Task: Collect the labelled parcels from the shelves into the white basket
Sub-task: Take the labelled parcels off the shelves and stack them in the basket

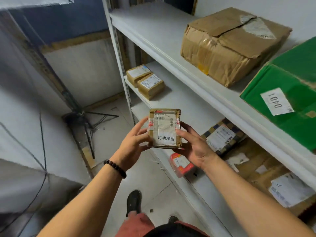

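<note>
Brown parcel (165, 129) with white label, held in the air just off the shelves (153, 26), between both hands: left hand (135, 142) fingers curled on its left edge, right hand (195, 147) fingers curled round right edge and underside. 2 small boxes (150, 86) on shelf behind.

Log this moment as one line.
left hand: holds parcel | right hand: holds parcel | basket: not in view
</note>
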